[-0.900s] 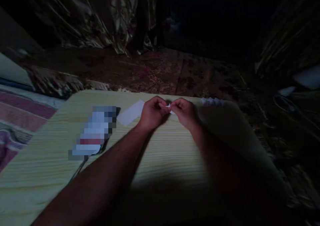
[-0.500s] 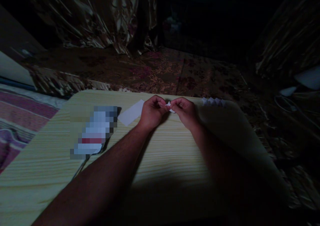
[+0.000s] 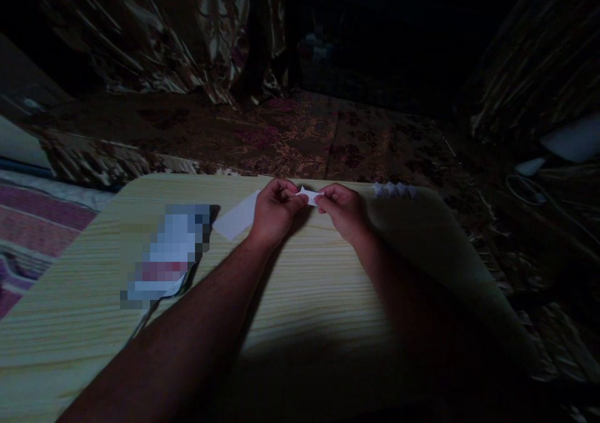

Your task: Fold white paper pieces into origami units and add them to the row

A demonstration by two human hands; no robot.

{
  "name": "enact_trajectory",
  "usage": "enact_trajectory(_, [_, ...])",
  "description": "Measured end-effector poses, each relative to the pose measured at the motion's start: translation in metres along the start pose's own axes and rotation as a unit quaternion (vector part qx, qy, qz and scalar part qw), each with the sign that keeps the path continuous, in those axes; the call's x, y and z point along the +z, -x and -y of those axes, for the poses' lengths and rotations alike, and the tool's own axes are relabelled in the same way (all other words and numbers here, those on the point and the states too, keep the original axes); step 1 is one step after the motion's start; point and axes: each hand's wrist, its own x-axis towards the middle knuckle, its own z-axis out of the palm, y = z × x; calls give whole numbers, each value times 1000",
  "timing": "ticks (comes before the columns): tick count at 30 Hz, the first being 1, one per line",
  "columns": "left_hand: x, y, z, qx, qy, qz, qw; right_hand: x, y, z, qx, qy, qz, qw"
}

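Observation:
Over the far part of the table, a small folded piece of white paper is pinched between my two hands. Thumb and fingers of my left hand close on its left end, where a pointed corner sticks up. My right hand grips the right end the same way. Beside my left hand lies a flat white paper strip, partly covered by that hand. Several small folded paper stars stand in a row to the right of my right hand, near the far edge.
A phone-like device, its screen blurred out, lies on the left of the wooden table with a cable running from it. Patterned cloth and curtains are behind. A white cable lies at the right.
More of the folded paper shows now, a longer strip between my hands, which have moved slightly apart. The whole view has shifted a little.

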Motion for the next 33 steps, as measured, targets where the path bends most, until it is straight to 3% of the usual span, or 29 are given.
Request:
enact_trajectory(11, [2,0,-1,10,29,35,999,4,5,7,-25,31,5,999])
enact_trajectory(18, [1,1,-3,42,-36,41,998,3,5,6,-20,24,13,999])
enact_trajectory(33, [2,3,-7,28,-58,34,997,3,5,4,-13,36,1,999])
